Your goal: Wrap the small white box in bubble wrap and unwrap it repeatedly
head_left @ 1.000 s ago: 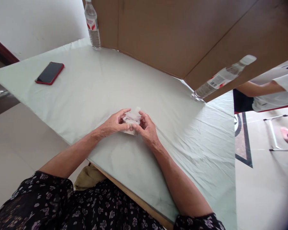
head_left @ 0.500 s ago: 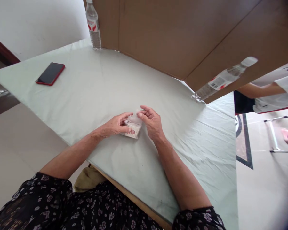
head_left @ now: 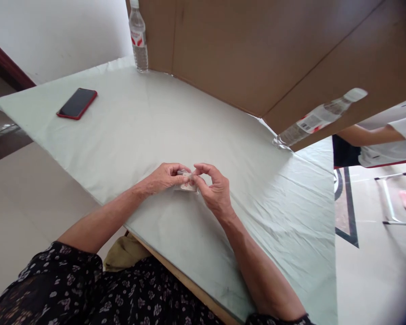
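Note:
My left hand (head_left: 163, 178) and my right hand (head_left: 214, 186) meet over the middle of a table covered in a pale green cloth (head_left: 128, 131). Between their fingertips is a small clear plastic packet (head_left: 186, 182) with something pale and reddish inside, resting low on the cloth. Both hands pinch it, the left from the left side and the right from the right and top. Most of the packet is hidden by the fingers.
A red-cased phone (head_left: 76, 103) lies at the far left. One water bottle (head_left: 138, 37) stands at the back and another (head_left: 320, 118) at the right, both against a brown cardboard screen (head_left: 257, 49). Another person's arm (head_left: 365, 133) shows beyond the table's right edge.
The right hand had lifted off the packet with fingers spread; now it is back down pinching it. The packet sits lower and is more covered. The view shifted slightly.

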Demonstrator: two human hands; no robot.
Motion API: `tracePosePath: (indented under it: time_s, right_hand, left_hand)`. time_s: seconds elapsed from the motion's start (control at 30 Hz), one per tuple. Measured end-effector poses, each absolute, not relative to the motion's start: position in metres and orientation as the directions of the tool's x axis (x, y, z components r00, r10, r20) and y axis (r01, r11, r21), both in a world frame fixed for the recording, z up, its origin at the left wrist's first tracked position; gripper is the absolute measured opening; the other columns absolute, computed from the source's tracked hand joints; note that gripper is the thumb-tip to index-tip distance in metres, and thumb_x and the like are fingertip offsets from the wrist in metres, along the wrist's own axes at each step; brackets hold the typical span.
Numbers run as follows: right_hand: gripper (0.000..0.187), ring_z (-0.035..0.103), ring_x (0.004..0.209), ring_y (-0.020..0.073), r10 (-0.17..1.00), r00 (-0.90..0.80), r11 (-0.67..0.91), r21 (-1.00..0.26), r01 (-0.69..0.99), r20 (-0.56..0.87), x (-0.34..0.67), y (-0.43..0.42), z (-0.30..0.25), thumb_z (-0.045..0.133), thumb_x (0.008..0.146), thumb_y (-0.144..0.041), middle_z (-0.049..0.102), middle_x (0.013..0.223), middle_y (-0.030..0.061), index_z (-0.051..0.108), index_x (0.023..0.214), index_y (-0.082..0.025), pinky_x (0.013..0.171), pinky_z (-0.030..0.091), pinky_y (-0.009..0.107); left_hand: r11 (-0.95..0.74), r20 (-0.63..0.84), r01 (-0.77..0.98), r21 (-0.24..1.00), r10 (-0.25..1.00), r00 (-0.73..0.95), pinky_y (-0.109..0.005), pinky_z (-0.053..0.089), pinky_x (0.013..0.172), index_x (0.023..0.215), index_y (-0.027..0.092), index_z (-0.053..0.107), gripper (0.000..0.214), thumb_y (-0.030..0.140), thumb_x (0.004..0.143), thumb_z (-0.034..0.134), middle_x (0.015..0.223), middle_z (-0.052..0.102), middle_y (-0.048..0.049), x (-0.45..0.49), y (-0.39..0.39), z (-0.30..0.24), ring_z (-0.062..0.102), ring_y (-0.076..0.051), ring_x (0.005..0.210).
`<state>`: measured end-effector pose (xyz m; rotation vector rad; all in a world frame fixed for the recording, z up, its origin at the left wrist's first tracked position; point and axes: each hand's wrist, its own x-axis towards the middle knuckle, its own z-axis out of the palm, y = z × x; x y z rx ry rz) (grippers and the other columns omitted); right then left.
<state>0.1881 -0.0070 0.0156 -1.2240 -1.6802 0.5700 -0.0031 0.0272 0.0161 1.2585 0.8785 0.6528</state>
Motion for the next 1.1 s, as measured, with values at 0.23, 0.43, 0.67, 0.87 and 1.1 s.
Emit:
tracePosePath:
  time_s: [0.23,0.43,0.67,0.87,1.1]
  right_hand:
    - [0.022,0.073,0.099,0.022,0.714,-0.224,0.611,-0.433,0.663,0.663,0.19,-0.02,0.001,0.06,0.094,-0.013,0.079,0.094,0.0034,0.069,0.108,-0.026,0.09,0.051,0.04]
    - [0.027,0.07,0.114,0.0257,0.735,-0.242,0.608,-0.457,0.65,0.633,0.208,-0.032,0.009,0.06,0.094,-0.018,0.078,0.105,0.0057,0.066,0.118,-0.028,0.099,0.05,0.046]
    - [0.088,0.045,0.145,0.0352,0.869,-0.393,0.491,-0.615,0.617,0.299,0.224,0.0,0.002,0.076,0.081,-0.055,0.047,0.157,0.0155,0.035,0.155,-0.027,0.114,0.041,0.058]
    - [0.062,0.064,0.12,0.0317,0.882,-0.356,0.47,-0.601,0.646,0.308,0.214,-0.003,-0.003,0.07,0.087,-0.037,0.068,0.132,0.0116,0.049,0.144,-0.027,0.102,0.05,0.052]
    - [0.059,0.064,0.122,0.0331,0.911,-0.283,0.411,-0.604,0.683,0.3,0.219,0.004,-0.01,0.069,0.088,-0.04,0.068,0.134,0.0123,0.052,0.143,-0.025,0.105,0.049,0.053]
  left_hand:
    - [0.147,-0.168,0.081,0.986,0.861,0.48,-0.03,0.049,0.085,0.112,0.013,0.072,0.05,0.052,0.082,0.073,0.098,0.075,-0.0067,0.0,0.025,0.015,0.066,-0.019,0.092]
    - [0.188,-0.214,0.102,0.977,0.856,0.47,-0.028,0.048,0.077,0.115,0.013,0.071,0.053,0.053,0.081,0.073,0.096,0.075,-0.0062,-0.002,0.026,0.012,0.066,-0.018,0.085]
    - [0.225,-0.233,0.074,0.972,0.854,0.465,-0.026,0.048,0.073,0.111,0.014,0.071,0.047,0.049,0.08,0.075,0.096,0.075,-0.006,-0.002,0.026,0.014,0.065,-0.016,0.081]
    - [0.176,-0.183,0.055,0.983,0.894,0.409,-0.027,0.05,0.074,0.109,0.014,0.072,0.046,0.05,0.082,0.073,0.096,0.075,-0.0065,0.002,0.024,0.016,0.066,-0.017,0.082]
    - [0.008,-0.057,0.167,0.986,0.955,0.291,-0.038,0.051,0.096,0.116,0.013,0.069,0.05,0.052,0.085,0.064,0.117,0.072,-0.0125,-0.001,0.028,0.015,0.065,-0.027,0.108]
